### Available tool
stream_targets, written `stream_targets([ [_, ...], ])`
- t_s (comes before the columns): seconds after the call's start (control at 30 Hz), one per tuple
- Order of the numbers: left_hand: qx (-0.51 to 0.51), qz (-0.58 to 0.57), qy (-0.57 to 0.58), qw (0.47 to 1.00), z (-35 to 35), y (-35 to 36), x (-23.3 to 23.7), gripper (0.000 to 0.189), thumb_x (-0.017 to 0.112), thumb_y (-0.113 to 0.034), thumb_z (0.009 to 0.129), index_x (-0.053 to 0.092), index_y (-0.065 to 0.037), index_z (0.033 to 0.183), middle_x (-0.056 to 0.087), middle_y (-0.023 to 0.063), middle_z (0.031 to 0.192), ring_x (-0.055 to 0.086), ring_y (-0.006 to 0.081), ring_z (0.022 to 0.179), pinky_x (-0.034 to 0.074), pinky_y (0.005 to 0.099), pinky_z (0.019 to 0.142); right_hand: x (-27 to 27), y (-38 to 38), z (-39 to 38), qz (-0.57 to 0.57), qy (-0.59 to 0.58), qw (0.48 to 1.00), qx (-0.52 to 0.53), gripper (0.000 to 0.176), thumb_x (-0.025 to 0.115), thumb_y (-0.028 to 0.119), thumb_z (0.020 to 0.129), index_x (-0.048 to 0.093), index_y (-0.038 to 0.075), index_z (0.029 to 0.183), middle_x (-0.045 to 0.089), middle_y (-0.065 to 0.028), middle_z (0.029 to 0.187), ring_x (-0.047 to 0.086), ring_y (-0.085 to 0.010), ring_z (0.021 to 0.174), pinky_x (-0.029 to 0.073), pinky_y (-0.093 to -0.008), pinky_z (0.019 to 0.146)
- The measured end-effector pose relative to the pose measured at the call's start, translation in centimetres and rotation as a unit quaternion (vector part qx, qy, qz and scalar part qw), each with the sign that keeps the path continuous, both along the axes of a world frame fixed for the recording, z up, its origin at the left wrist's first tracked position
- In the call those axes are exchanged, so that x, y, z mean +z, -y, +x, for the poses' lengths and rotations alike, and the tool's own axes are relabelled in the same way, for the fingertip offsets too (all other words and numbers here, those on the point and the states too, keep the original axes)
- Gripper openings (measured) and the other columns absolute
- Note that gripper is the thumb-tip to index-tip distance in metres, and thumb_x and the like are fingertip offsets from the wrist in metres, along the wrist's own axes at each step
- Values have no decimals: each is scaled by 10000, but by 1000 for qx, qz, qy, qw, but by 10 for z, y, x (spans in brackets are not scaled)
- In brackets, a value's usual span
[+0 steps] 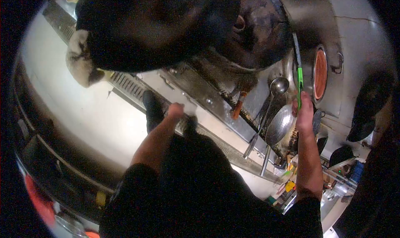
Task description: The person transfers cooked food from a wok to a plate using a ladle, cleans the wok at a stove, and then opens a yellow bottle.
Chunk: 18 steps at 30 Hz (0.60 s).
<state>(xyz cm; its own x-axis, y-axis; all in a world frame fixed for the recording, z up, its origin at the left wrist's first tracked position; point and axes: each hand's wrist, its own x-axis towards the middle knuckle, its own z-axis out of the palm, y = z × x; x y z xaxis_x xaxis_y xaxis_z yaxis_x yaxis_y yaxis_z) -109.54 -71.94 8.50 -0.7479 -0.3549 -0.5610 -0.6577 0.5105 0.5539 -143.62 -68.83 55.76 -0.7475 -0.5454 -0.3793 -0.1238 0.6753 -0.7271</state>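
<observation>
My right hand [305, 112] is closed round the green handle of a green-handled tool [300, 77] with a slim silver shaft. The shaft points away from me, left of a round metal container [320, 73] with orange-red contents. Just left of that hand lie a steel ladle [279, 86] and a perforated strainer [280, 124]. My left hand [176, 110] hangs low beside the stove's front edge, above my dark shoes. Its fingers are curled in, and nothing shows in them.
A large dark wok [154, 25] fills the top, with another blackened round pan [258, 29] beside it. A greyish cloth [80, 58] lies against the wok's left side. An orange-brown handle [238, 106] rests on the metal stove top. Dark pans [368, 100] stand at the right.
</observation>
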Motion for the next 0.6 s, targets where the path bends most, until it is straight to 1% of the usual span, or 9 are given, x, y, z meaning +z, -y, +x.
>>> stream_targets([
  [0.03, -124, -32, -22, 991, -7, -25, -6, 317, 562, -253, 760, 669, -63, 990, 653, 189, 949, 655, 295, 836, 531, 392, 702, -1, -6, 3, -14, 23, 999, -20, 321, 463, 423, 943, 564, 122, 991, 440, 66, 612, 372, -40, 481, 294, -209, 426],
  [0.07, -124, -25, -21, 992, -15, -46, 1, 317, 562, -253, 760, 669, -63, 990, 653, 189, 949, 655, 295, 836, 531, 392, 702, -3, -16, 5, -24, 22, 999, 6, 355, 453, 425, 945, 573, 98, 1016, 449, 62, 612, 387, -43, 480, 298, -211, 423],
  [0.17, -92, 72, -95, 989, -51, -120, 11, 304, 561, -209, 792, 635, -67, 1051, 645, 138, 901, 652, 278, 768, 533, 386, 633, -6, -46, 1, -9, 45, 998, -30, 374, 451, 430, 942, 571, 86, 1023, 449, 60, 615, 386, -43, 484, 294, -210, 424],
  [0.2, 25, 210, -202, 956, -64, -160, 6, 305, 544, -234, 827, 611, -58, 1067, 621, 114, 865, 643, 267, 754, 530, 388, 636, -4, -58, 0, -14, 45, 999, -17, 403, 462, 434, 934, 564, 69, 1068, 404, 56, 601, 343, -57, 471, 254, -226, 427],
  [0.3, 246, 447, -385, 769, -125, -233, 9, 322, 510, -283, 896, 563, -40, 1101, 574, 67, 795, 623, 245, 728, 524, 392, 641, -4, -119, -11, -46, 18, 997, -60, 410, 461, 429, 936, 560, 63, 1093, 398, 53, 599, 343, -58, 473, 250, -222, 425],
  [0.33, 423, 643, -232, 595, -156, -235, 28, 317, 483, -276, 915, 558, -35, 1108, 581, 84, 871, 612, 249, 805, 517, 390, 703, -6, -142, -19, -68, 29, 994, -83, 417, 465, 425, 936, 553, 55, 1108, 398, 46, 597, 345, -61, 466, 252, -222, 404],
  [0.37, 548, 759, -50, 347, -177, -239, 44, 315, 457, -269, 934, 553, -30, 1115, 589, 100, 948, 602, 253, 883, 509, 389, 765, -4, -163, -24, -70, 29, 994, -84, 417, 465, 425, 936, 553, 55, 1108, 398, 46, 597, 345, -61, 466, 252, -222, 404],
  [0.53, 692, 675, -64, 247, -221, -261, 110, 288, 381, -182, 955, 536, -48, 1158, 565, 99, 1117, 540, 248, 1026, 453, 403, 887, 13, -249, -45, -91, -5, 984, -156, 456, 460, 446, 932, 559, 33, 1097, 412, 38, 596, 372, -70, 466, 271, -229, 388],
  [0.6, 712, 663, -86, 216, -227, -267, 98, 297, 380, -161, 951, 523, -64, 1194, 574, 91, 1123, 543, 238, 1036, 424, 398, 935, 13, -279, -51, -110, 3, 979, -170, 457, 461, 448, 930, 564, 33, 1091, 419, 36, 595, 375, -73, 462, 278, -232, 391],
])
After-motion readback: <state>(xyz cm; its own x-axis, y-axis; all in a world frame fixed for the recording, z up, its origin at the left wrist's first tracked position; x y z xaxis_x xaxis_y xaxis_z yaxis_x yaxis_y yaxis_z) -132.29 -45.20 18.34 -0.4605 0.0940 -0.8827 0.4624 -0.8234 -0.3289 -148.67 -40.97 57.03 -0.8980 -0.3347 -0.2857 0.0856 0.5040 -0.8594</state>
